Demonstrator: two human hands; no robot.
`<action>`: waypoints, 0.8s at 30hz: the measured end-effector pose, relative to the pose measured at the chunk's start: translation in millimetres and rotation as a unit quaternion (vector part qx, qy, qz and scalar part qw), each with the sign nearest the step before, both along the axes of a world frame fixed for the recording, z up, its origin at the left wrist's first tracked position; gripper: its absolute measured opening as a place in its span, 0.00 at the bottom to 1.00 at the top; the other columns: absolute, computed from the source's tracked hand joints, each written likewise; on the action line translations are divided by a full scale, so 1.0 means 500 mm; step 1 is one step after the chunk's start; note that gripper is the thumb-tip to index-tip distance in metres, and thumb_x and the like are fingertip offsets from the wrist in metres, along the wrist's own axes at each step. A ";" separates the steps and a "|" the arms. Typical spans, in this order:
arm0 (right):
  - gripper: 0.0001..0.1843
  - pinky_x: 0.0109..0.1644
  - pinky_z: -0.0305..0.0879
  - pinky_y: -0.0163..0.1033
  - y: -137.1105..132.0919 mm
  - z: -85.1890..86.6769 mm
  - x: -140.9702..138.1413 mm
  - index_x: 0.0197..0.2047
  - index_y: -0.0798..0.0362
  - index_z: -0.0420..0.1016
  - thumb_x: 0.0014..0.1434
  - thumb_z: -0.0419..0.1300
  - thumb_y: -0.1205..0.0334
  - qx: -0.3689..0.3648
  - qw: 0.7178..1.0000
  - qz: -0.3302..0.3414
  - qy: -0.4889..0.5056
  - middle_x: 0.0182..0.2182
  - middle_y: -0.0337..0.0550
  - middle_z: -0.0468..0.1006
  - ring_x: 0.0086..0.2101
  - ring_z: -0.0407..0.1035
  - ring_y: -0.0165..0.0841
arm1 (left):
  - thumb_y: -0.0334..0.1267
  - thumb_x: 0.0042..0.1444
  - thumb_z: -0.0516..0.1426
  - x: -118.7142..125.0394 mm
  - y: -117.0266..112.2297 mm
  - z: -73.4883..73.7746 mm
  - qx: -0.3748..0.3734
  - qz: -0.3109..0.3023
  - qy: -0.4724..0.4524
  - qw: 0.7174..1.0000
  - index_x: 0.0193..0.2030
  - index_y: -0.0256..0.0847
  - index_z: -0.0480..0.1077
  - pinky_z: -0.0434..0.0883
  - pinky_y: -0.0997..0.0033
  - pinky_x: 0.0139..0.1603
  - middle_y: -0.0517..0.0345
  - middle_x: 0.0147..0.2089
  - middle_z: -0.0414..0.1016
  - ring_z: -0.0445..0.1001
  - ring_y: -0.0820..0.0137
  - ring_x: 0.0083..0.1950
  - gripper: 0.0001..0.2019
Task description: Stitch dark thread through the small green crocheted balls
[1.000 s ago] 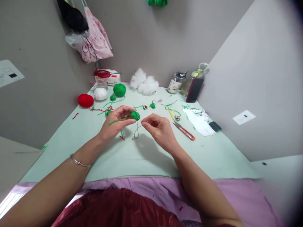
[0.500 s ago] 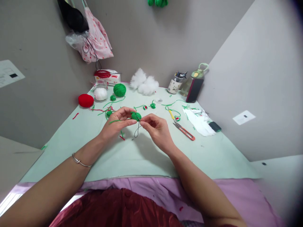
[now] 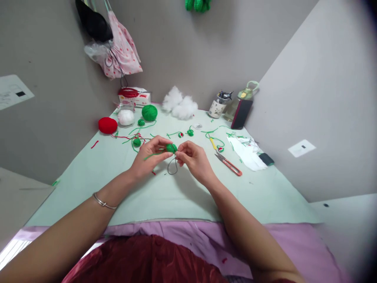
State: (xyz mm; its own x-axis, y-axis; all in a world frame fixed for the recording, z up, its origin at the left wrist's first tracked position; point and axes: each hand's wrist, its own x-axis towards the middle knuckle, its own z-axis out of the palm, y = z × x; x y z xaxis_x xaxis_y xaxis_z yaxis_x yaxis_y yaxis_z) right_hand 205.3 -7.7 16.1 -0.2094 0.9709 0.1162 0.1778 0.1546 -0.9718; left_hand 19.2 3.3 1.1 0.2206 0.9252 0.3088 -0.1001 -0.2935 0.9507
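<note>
A small green crocheted piece (image 3: 171, 148) is pinched between the thumb and fingers of my left hand (image 3: 150, 156). A green yarn tail (image 3: 153, 154) trails from it across that hand. My right hand (image 3: 193, 159) is closed at the piece's right edge, its fingertips pinching a dark cord. The cord's loop (image 3: 172, 173) hangs below between the hands. Exactly how the cord meets the piece is hidden by my fingers. Behind my left hand lies a small green ball (image 3: 136, 142) with loose yarn.
Orange thread snips (image 3: 229, 164) and a yellow-handled hook (image 3: 212, 142) lie right of my hands. White tissue (image 3: 246, 151) is farther right. Red (image 3: 107, 125), white (image 3: 126, 117) and green yarn balls (image 3: 149, 113) sit back left; white stuffing (image 3: 180, 104) rests by the wall.
Both hands and the green piece have shifted slightly right and down. The piece has turned a little, and the dark cord's loop hangs wider.
</note>
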 end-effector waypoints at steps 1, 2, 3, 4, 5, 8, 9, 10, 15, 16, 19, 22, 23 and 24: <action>0.09 0.34 0.68 0.37 -0.001 -0.001 -0.001 0.37 0.50 0.66 0.60 0.61 0.56 0.011 1.000 0.009 -0.006 0.27 0.37 0.75 0.28 0.71 0.31 | 0.35 0.54 0.68 0.001 -0.001 -0.002 0.013 -0.001 0.009 1.000 0.44 0.42 0.76 0.73 0.64 0.51 0.56 0.42 0.77 0.77 0.67 0.45 0.11; 0.07 0.36 0.69 0.37 -0.004 -0.001 -0.002 0.38 0.50 0.64 0.62 0.59 0.57 0.029 0.999 0.015 -0.029 0.28 0.37 0.76 0.29 0.73 0.31 | 0.35 0.55 0.67 0.002 -0.001 -0.003 0.027 -0.001 0.017 0.999 0.45 0.42 0.76 0.73 0.64 0.51 0.56 0.43 0.77 0.77 0.67 0.45 0.11; 0.06 0.38 0.68 0.37 -0.006 0.000 -0.003 0.39 0.49 0.63 0.64 0.56 0.58 0.052 0.996 0.017 -0.066 0.29 0.38 0.77 0.31 0.73 0.32 | 0.35 0.56 0.66 0.002 -0.002 -0.005 0.041 0.000 0.023 0.999 0.45 0.42 0.77 0.73 0.63 0.52 0.55 0.44 0.76 0.77 0.66 0.47 0.10; 0.04 0.38 0.67 0.37 -0.009 0.003 -0.003 0.40 0.49 0.63 0.66 0.54 0.59 0.077 0.991 0.016 -0.112 0.30 0.38 0.77 0.31 0.74 0.32 | 0.35 0.56 0.66 0.002 -0.001 -0.006 0.053 0.001 0.029 0.998 0.45 0.42 0.77 0.73 0.63 0.53 0.54 0.45 0.75 0.76 0.66 0.48 0.10; 0.04 0.38 0.66 0.37 -0.011 0.007 -0.004 0.40 0.49 0.63 0.67 0.52 0.59 0.102 0.982 0.012 -0.159 0.30 0.38 0.77 0.31 0.73 0.32 | 0.35 0.57 0.66 0.001 -0.001 -0.007 0.060 0.003 0.034 0.998 0.46 0.42 0.78 0.73 0.63 0.54 0.54 0.46 0.75 0.76 0.66 0.49 0.10; 0.07 0.36 0.60 0.36 -0.016 0.021 -0.007 0.38 0.49 0.66 0.69 0.51 0.61 0.181 0.946 -0.027 -0.267 0.30 0.38 0.77 0.29 0.70 0.31 | 0.37 0.57 0.66 -0.002 0.002 -0.009 0.051 -0.001 0.043 0.998 0.49 0.41 0.78 0.73 0.63 0.54 0.52 0.48 0.75 0.76 0.65 0.49 0.13; 0.08 0.35 0.59 0.36 -0.016 0.025 -0.008 0.37 0.50 0.68 0.69 0.51 0.61 0.209 0.933 -0.046 -0.289 0.30 0.39 0.77 0.28 0.69 0.31 | 0.38 0.57 0.66 -0.003 0.003 -0.010 0.047 -0.004 0.044 0.998 0.50 0.41 0.78 0.74 0.63 0.54 0.52 0.48 0.76 0.76 0.65 0.49 0.14; 0.09 0.34 0.58 0.36 -0.016 0.028 -0.008 0.36 0.50 0.69 0.69 0.52 0.61 0.234 0.922 -0.063 -0.301 0.31 0.40 0.77 0.28 0.68 0.30 | 0.38 0.57 0.66 -0.004 0.004 -0.011 0.046 -0.008 0.044 0.998 0.50 0.41 0.78 0.74 0.62 0.54 0.52 0.49 0.76 0.76 0.65 0.48 0.14; 0.07 0.35 0.61 0.35 -0.009 0.039 -0.001 0.34 0.52 0.73 0.65 0.58 0.63 0.249 0.936 -0.054 -0.242 0.33 0.42 0.77 0.29 0.68 0.28 | 0.39 0.57 0.67 -0.006 0.003 -0.006 0.058 -0.029 0.062 0.996 0.50 0.43 0.80 0.74 0.61 0.55 0.51 0.48 0.78 0.76 0.64 0.49 0.14; 0.07 0.34 0.62 0.35 -0.007 0.046 0.003 0.34 0.52 0.74 0.64 0.59 0.62 0.232 0.950 -0.051 -0.201 0.34 0.42 0.77 0.29 0.68 0.28 | 0.39 0.57 0.67 -0.007 0.002 -0.004 0.055 -0.028 0.068 0.996 0.50 0.43 0.80 0.73 0.61 0.55 0.51 0.48 0.79 0.76 0.63 0.49 0.14; 0.11 0.28 0.63 0.35 0.001 0.092 0.022 0.36 0.53 0.72 0.65 0.61 0.54 0.135 0.989 -0.038 -0.037 0.37 0.44 0.80 0.26 0.71 0.27 | 0.41 0.55 0.68 -0.008 -0.001 0.000 0.029 -0.029 0.078 0.996 0.50 0.44 0.81 0.73 0.61 0.55 0.51 0.48 0.80 0.77 0.63 0.48 0.15; 0.16 0.26 0.63 0.34 0.003 0.176 0.064 0.37 0.52 0.71 0.66 0.61 0.47 0.071 0.996 -0.009 0.051 0.32 0.38 0.80 0.24 0.72 0.26 | 0.41 0.54 0.69 -0.008 0.000 -0.001 -0.017 -0.055 0.060 0.997 0.52 0.43 0.81 0.75 0.62 0.53 0.51 0.47 0.82 0.78 0.63 0.46 0.18; 0.16 0.28 0.65 0.35 0.000 0.211 0.087 0.36 0.52 0.72 0.65 0.61 0.47 0.082 0.996 -0.015 0.043 0.29 0.36 0.79 0.26 0.74 0.27 | 0.41 0.54 0.69 -0.008 0.001 -0.003 -0.029 -0.061 0.055 0.996 0.52 0.43 0.80 0.75 0.62 0.53 0.51 0.47 0.82 0.79 0.63 0.46 0.19; 0.17 0.29 0.64 0.35 -0.005 0.247 0.114 0.34 0.52 0.73 0.66 0.60 0.47 0.119 0.992 -0.043 0.025 0.27 0.33 0.78 0.29 0.76 0.27 | 0.41 0.53 0.69 -0.008 0.002 -0.004 -0.035 -0.064 0.053 0.996 0.52 0.43 0.81 0.75 0.62 0.52 0.50 0.47 0.82 0.79 0.63 0.46 0.19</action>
